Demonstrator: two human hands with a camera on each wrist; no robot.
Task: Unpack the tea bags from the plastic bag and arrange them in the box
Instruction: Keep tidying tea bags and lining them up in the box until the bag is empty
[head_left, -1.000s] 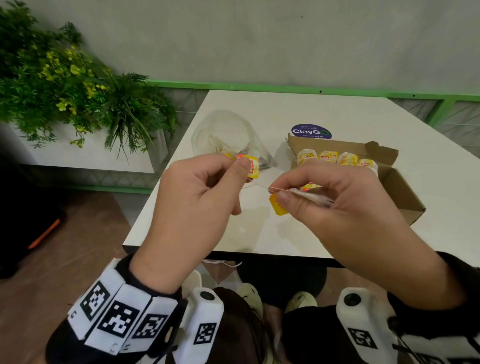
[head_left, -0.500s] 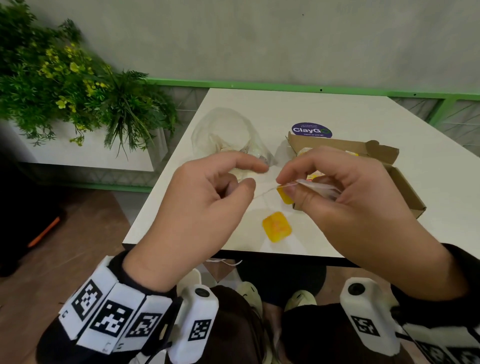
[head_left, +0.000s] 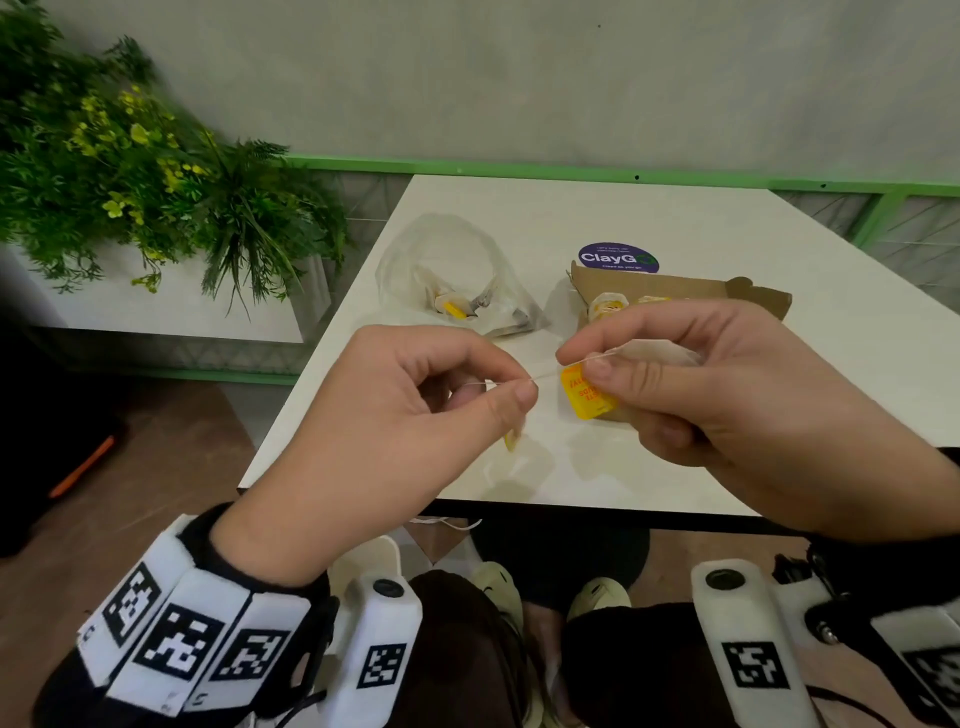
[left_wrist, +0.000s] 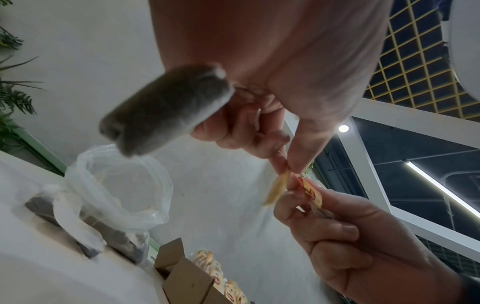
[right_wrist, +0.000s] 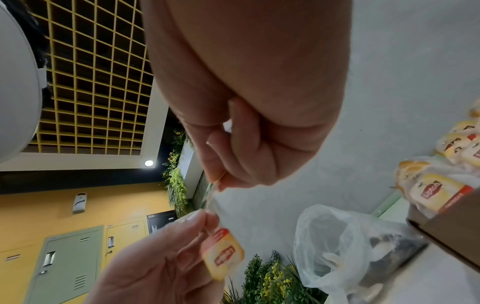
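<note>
**Two hands, one string**

So the left hand (head_left: 395, 415) pinches a thin white string (head_left: 540, 375) between thumb and forefinger, and a yellow tag (right_wrist: 224, 254) hangs right below those fingertips. The right hand (head_left: 727, 384) is clamped on a tea bag (head_left: 660, 351) with another tag (head_left: 589, 397) tucked under its thumb (the string runs taut between both grips). All of this is above the counter (head_left: 675, 218). Behind sits the plastic bag (head_left: 457, 280), a few tea bags inside, and beside it the open box (head_left: 727, 293) with tea bags lined up.
</note>
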